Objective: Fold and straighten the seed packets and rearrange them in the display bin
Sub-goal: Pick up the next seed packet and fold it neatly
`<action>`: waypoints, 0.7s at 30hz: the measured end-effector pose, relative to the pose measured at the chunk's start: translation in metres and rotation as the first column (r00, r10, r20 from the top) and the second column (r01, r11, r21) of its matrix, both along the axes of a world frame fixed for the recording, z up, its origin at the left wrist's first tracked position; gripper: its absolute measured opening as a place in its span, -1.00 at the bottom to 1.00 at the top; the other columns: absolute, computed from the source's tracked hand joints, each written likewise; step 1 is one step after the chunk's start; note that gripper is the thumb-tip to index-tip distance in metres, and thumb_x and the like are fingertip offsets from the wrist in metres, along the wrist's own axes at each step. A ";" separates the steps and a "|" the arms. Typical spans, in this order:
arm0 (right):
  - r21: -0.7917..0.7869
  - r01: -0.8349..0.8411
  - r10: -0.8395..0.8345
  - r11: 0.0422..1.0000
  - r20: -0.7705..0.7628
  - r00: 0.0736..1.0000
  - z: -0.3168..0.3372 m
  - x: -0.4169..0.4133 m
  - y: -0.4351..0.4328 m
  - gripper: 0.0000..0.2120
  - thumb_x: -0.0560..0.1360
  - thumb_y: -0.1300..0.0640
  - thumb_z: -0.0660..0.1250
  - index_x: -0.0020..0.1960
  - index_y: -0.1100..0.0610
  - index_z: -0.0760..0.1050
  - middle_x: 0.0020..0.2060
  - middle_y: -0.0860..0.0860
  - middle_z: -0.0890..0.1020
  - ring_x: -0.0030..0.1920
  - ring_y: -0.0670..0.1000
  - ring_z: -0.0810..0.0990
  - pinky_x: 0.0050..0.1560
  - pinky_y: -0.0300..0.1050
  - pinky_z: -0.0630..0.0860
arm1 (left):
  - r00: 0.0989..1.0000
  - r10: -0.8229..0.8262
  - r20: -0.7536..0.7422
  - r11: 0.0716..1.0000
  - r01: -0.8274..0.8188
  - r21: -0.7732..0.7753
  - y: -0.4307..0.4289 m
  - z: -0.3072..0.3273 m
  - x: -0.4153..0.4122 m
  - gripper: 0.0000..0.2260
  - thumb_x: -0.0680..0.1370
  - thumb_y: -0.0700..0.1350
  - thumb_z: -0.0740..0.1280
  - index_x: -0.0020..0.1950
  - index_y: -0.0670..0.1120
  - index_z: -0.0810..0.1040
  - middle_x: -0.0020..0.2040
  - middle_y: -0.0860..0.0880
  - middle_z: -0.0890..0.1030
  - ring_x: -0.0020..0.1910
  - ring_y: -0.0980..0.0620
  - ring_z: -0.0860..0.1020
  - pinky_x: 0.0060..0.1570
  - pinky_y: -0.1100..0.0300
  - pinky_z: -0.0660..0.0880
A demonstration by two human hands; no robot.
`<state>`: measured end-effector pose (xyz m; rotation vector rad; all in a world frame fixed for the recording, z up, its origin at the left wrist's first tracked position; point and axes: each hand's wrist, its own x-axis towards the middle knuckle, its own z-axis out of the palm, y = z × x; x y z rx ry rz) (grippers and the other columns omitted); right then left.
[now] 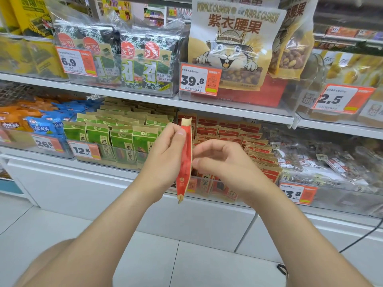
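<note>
Near the bin [244, 195], the left hand [165, 150] pinches a red packet [186, 162] upright, likely so the right hand [223, 162], fingers loosely curled, can smooth it.

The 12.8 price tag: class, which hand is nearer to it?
Left. The left hand, holding the red packet, is right of the 12.8 price tag; the right hand sits farther right, beyond the packet.

Two white shelves here. The upper shelf [145, 99] runs across mid-frame with clear upper bins [294, 94] sitting on it, holding seaweed packs [132, 65] and a big cashew bag [232, 44]. The lower shelf [93, 166] carries display bins [122, 162] with green seed packets [120, 139] centre-left and red seed packets [248, 139] centre-right. There's a white tile floor [165, 255] along the bottom.
</note>
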<state>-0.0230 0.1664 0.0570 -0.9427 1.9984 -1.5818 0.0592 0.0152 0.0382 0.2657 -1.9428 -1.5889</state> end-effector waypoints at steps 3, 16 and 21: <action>0.159 -0.095 0.100 0.983 -0.023 0.995 -0.006 0.000 0.000 -0.60 0.36 -0.04 0.65 0.12 0.00 0.61 0.13 -0.01 0.75 0.14 0.07 0.75 0.28 0.23 0.65 | 0.998 0.056 -0.038 0.989 -0.050 0.140 -0.002 0.000 -0.002 -0.74 0.80 -0.01 0.13 0.01 -0.10 0.45 -0.26 -0.05 0.46 -0.33 0.04 0.39 -0.34 0.13 0.37; -0.109 0.236 -0.217 0.966 0.156 0.964 -0.001 -0.005 -0.005 -0.69 0.65 0.06 0.45 0.01 0.34 0.68 -0.08 0.19 0.78 -0.02 0.16 0.80 0.02 -0.01 0.75 | 0.985 -0.143 0.092 0.979 0.155 -0.136 -0.005 -0.007 0.003 -0.66 0.67 0.08 0.33 -0.06 -0.17 0.67 0.03 -0.06 0.75 0.06 -0.23 0.70 0.21 -0.28 0.61; -0.117 0.125 -0.115 0.985 0.091 0.989 -0.002 -0.007 0.000 -0.72 0.70 0.09 0.37 0.05 0.33 0.66 -0.01 0.14 0.79 0.05 0.12 0.80 0.12 0.05 0.73 | 0.979 -0.190 0.076 0.966 0.200 -0.166 -0.014 -0.011 0.003 -0.71 0.72 -0.01 0.25 -0.04 -0.15 0.63 0.12 -0.06 0.74 0.13 -0.19 0.71 0.24 -0.23 0.63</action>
